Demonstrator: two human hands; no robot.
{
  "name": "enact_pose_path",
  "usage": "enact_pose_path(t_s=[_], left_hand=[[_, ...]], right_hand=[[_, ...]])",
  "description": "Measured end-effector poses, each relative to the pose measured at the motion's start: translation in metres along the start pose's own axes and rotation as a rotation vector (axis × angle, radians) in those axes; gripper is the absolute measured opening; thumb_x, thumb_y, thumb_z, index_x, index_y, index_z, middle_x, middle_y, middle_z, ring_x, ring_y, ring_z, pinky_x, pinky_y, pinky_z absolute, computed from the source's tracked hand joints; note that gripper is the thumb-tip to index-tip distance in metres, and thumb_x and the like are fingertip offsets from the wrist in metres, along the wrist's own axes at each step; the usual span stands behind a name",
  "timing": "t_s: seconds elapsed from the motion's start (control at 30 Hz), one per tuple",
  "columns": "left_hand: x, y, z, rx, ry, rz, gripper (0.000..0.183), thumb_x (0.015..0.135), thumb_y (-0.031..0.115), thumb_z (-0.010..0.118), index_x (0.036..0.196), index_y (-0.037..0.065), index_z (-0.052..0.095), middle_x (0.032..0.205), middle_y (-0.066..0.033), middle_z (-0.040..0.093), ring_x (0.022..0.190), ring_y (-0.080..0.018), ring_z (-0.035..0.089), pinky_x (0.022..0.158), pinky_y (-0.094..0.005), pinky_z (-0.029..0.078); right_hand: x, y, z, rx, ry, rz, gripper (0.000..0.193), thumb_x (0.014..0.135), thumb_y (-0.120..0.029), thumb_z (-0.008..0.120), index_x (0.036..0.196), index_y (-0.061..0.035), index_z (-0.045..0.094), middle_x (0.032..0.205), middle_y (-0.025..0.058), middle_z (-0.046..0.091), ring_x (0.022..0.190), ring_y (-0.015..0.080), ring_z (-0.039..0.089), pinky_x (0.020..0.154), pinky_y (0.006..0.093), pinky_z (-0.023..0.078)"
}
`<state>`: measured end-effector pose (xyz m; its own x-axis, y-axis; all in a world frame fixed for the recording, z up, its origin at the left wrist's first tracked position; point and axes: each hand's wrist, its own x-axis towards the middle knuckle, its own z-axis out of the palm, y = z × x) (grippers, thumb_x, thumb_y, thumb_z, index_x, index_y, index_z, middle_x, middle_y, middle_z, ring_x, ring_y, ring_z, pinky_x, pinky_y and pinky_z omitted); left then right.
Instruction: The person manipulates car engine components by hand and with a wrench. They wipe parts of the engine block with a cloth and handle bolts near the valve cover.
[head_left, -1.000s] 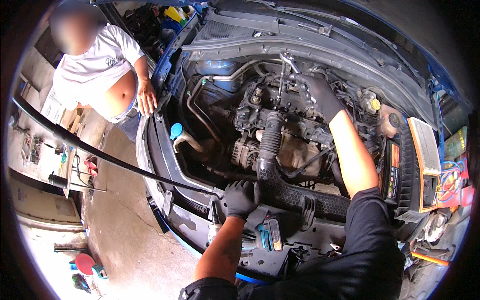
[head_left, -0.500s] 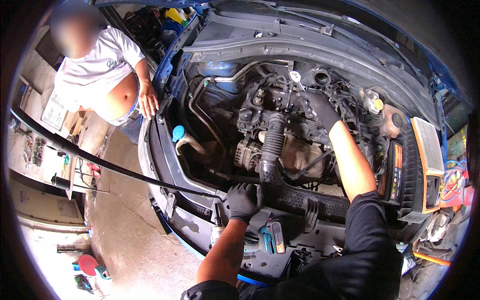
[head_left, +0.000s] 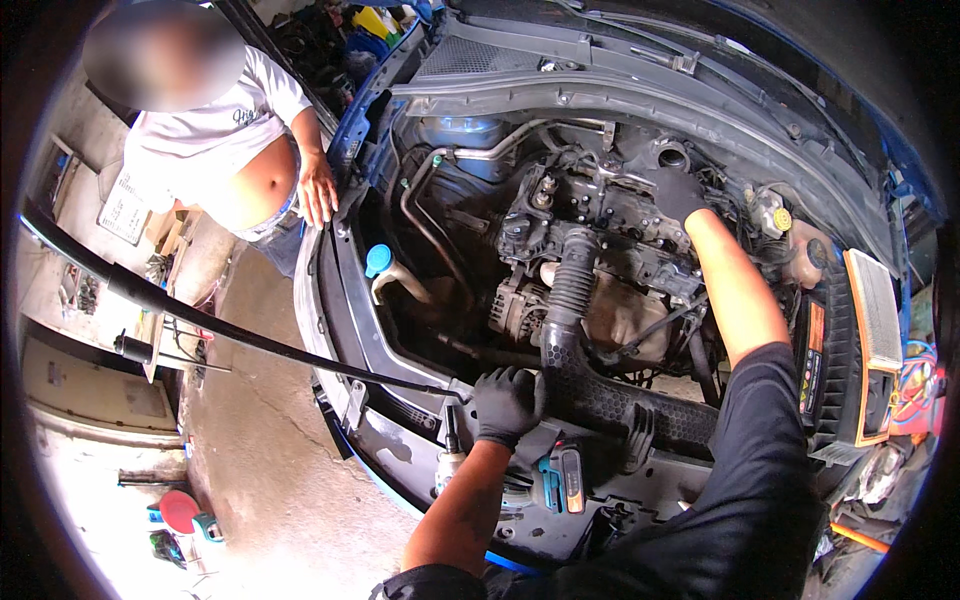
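Note:
Both my hands wear black gloves. My right hand (head_left: 682, 193) reaches over the far part of the engine (head_left: 610, 215), beside a round open port (head_left: 670, 156). Its closed fingers are round the end of a ratchet (head_left: 612, 172), whose head points left over the engine; the palm side is hidden. Closer to me, my left hand (head_left: 508, 405) leans on the front panel (head_left: 405, 440), at the end of the black ribbed intake duct (head_left: 570, 290). Its fingers are curled down, and what lies under them is hidden. A cordless power tool (head_left: 563, 480) with a socket extension lies by my left wrist.
A black prop rod (head_left: 250, 335) crosses from the left to the front panel. A person (head_left: 215, 165) stands at the left fender, a hand on its edge. A blue-capped filler neck (head_left: 378, 262) rises at left; the battery (head_left: 812, 345) and an air filter (head_left: 872, 300) are at right.
My right hand has moved a little farther away and turned, and the ratchet's round head no longer faces up. My left hand stays on the front panel. The whole view has shifted slightly.

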<state>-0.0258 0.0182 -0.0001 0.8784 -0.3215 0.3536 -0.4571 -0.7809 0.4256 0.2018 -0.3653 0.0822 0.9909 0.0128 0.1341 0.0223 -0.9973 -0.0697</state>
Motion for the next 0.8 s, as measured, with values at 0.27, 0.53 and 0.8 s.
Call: enact_pose_path(t_s=[0.27,0.53,0.8], left_hand=[[0.002,0.001,-0.001,-0.007,-0.027,-0.007,0.017,0.086,0.024,0.066,0.080,0.008,0.067,0.077,-0.0139,0.065,0.071,-0.0372,0.063,0.065,-0.0473,0.048],[-0.002,0.003,-0.005,0.002,-0.032,-0.060,0.024,0.086,0.033,0.065,0.083,0.009,0.067,0.087,-0.0149,0.067,0.083,-0.0353,0.064,0.074,-0.0470,0.049],[-0.001,0.006,-0.006,-0.053,-0.135,-0.034,0.024,0.087,0.032,0.065,0.093,0.010,0.072,0.089,-0.0145,0.069,0.086,-0.0361,0.065,0.076,-0.0469,0.050]], right_hand=[[-0.038,-0.042,0.011,0.766,-0.300,-0.037,0.044,0.095,-0.030,0.065,0.130,-0.0033,0.062,0.117,0.0171,0.070,0.106,0.0237,0.065,0.098,0.0384,0.049],[-0.024,-0.080,0.057,1.036,-0.063,0.122,0.032,0.100,-0.030,0.062,0.119,-0.0037,0.064,0.098,0.0069,0.069,0.093,0.0202,0.065,0.084,0.0388,0.052],[0.029,0.070,0.069,-0.056,-0.015,0.071,0.037,0.082,-0.023,0.065,0.113,-0.0027,0.068,0.104,0.0275,0.069,0.098,0.0441,0.067,0.082,0.0531,0.052]])
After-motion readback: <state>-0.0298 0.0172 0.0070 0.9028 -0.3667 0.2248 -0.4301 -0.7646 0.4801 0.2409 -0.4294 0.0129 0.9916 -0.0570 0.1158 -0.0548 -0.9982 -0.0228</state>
